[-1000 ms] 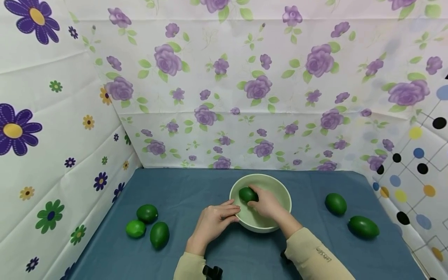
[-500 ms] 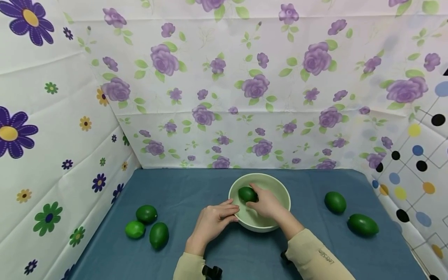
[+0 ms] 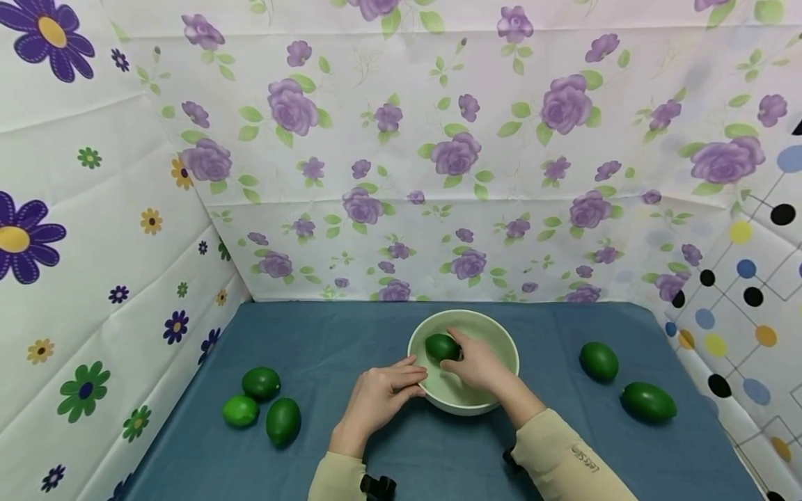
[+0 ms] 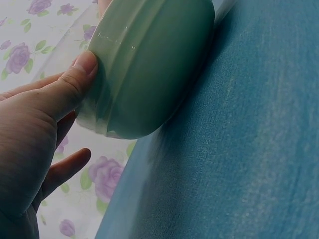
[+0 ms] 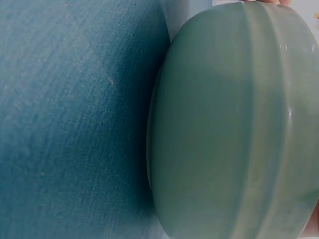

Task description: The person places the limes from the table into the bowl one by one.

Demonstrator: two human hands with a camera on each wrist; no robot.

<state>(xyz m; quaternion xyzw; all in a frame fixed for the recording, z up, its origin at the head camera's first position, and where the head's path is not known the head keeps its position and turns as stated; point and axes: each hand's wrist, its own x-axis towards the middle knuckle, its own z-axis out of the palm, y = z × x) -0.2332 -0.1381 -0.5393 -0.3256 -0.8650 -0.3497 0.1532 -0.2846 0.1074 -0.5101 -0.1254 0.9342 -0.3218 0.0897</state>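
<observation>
A pale green bowl (image 3: 501, 348) stands on the blue cloth. My left hand (image 3: 379, 398) pinches its left rim, and in the left wrist view the thumb of the left hand (image 4: 30, 134) presses the outer wall of the bowl (image 4: 149, 64). Inside the bowl, my right hand (image 3: 479, 363) grips a smooth dark green oval fruit (image 3: 441, 347) between thumb and fingers, near the left inner wall. The right wrist view is mostly filled by the outside of the bowl (image 5: 209, 124), which hides the fruit and most of the right hand.
At the left lie two dark green fruits (image 3: 283, 422) (image 3: 261, 383) and a lighter green lime-like fruit (image 3: 241, 411). Two more dark green fruits (image 3: 599, 362) (image 3: 649, 402) lie at the right. Patterned cloth walls (image 3: 401, 236) enclose the blue-covered table (image 3: 351, 334) at the back and sides.
The head view has shifted slightly. Both hands, the bowl and the fruits keep their places on the table.
</observation>
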